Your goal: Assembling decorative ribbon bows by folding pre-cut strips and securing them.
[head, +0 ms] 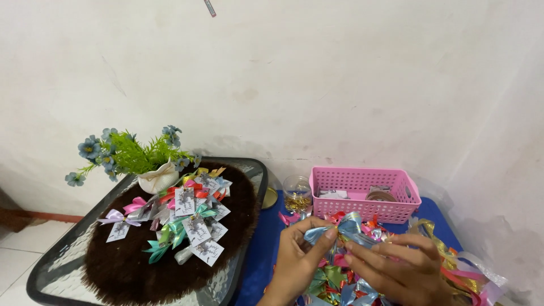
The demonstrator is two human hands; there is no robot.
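Hands, left (300, 256) and right (396, 266), both pinch a shiny light-blue ribbon bow (345, 228) at lower right, above a heap of coloured ribbon bows (453, 266).

Bare blue cloth (266, 249) left of the hands gave an open lane toward the far wall. The pink basket (364, 195) and jar (297, 194) blocked the far side (ribbon pile (453, 266) crowding right).

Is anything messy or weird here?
Nothing is broken or spilled. The only untidy spot is the ribbon bow pile under both hands, heaped loosely on the blue cloth; some ribbon strands trail toward the right.
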